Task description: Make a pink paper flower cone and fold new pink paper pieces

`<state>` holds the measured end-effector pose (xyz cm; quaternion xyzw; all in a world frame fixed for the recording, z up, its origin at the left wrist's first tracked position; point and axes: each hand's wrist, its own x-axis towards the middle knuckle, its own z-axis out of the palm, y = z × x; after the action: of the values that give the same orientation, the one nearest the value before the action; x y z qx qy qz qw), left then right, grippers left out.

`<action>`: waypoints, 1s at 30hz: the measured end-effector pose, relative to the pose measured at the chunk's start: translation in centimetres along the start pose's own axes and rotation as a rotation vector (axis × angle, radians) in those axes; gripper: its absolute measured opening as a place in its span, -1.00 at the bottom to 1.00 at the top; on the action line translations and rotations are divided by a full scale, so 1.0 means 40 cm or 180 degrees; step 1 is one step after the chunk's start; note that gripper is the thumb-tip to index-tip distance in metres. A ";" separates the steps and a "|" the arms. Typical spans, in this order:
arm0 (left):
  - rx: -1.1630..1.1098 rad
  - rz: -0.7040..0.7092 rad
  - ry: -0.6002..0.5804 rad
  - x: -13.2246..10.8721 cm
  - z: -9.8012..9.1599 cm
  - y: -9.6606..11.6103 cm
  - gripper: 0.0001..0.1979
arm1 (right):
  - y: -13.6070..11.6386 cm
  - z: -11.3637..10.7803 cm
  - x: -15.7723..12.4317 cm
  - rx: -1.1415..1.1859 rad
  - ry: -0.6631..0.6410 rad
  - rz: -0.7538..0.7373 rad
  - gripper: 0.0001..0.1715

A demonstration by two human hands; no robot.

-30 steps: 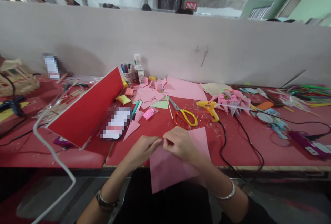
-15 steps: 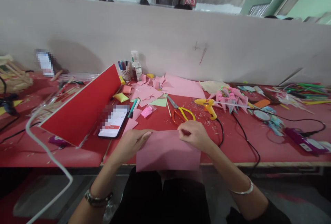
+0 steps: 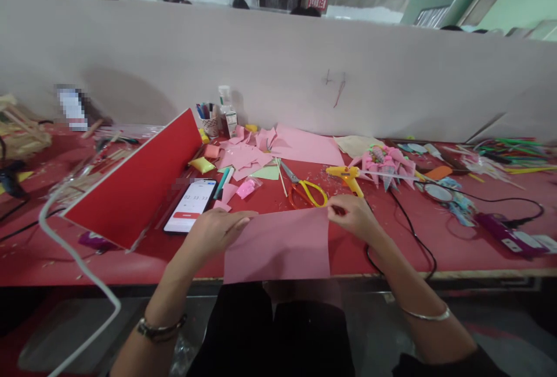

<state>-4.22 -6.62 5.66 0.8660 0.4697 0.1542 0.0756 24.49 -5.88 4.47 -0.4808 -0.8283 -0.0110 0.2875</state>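
A sheet of pink paper (image 3: pixel 278 246) lies over the front edge of the red table, close to my lap. My left hand (image 3: pixel 220 227) pinches its upper left corner between thumb and fingers. At the upper right corner, my right hand (image 3: pixel 354 214) is closed with its fingertips on the paper's edge. Just beyond the sheet rest scissors (image 3: pixel 307 188) with orange and yellow handles. Behind my right hand lies a yellow glue gun (image 3: pixel 346 177), and a phone showing a timer (image 3: pixel 190 206) is beside my left hand.
A red board (image 3: pixel 143 182) stands tilted at the left. Pink paper scraps (image 3: pixel 243 156), a pen cup (image 3: pixel 209 122) and a bottle (image 3: pixel 227 113) are farther back. A pink paper flower bundle (image 3: pixel 385 165) lies right, with black cables (image 3: pixel 413 229) and a purple device (image 3: pixel 505 235).
My right hand has moved right along the paper's top edge to its corner. The sheet has shifted slightly left and up. My left hand still grips its side.
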 end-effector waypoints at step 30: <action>0.0881 0.1222 0.0991 0.013 0.060 0.073 -0.79 | -0.196 0.054 0.034 -0.0580 -0.1409 -0.0590 -0.78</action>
<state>-0.83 -7.74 4.30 0.9071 0.3196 0.2313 -0.1470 16.68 -8.38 5.36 -0.4174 -0.9072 -0.0063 0.0525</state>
